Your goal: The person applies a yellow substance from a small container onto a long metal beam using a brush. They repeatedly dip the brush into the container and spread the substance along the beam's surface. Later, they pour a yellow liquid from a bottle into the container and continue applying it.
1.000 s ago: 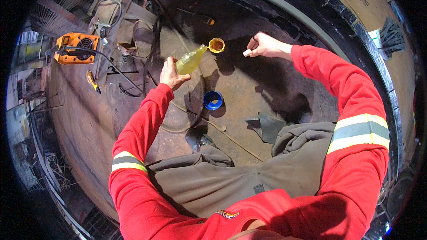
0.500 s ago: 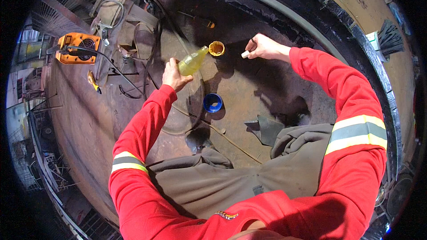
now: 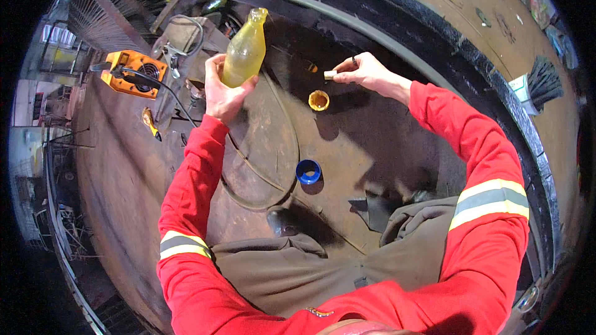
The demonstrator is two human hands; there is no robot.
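Observation:
My left hand [image 3: 222, 90] grips a clear plastic bottle [image 3: 244, 49] of yellow liquid and holds it upright, above the rusty metal surface. My right hand [image 3: 367, 73] pinches a small pale piece [image 3: 330, 75], held just above a small yellow cup [image 3: 318, 100] that stands on the metal. A blue cap [image 3: 308, 172] lies nearer to me, in front of my knees. Both sleeves are red with reflective bands.
An orange power tool [image 3: 131, 72] with a black cable sits at the left. A thin wire loop [image 3: 273, 149] lies on the rusty plate [image 3: 130, 174]. A thick dark curved rim [image 3: 434, 43] runs behind; a black brush [image 3: 541, 84] lies beyond it at right.
The bottle was tilted with its neck toward the yellow cup; my left hand has now swung it upright and lifted it away. My right hand stays by the cup.

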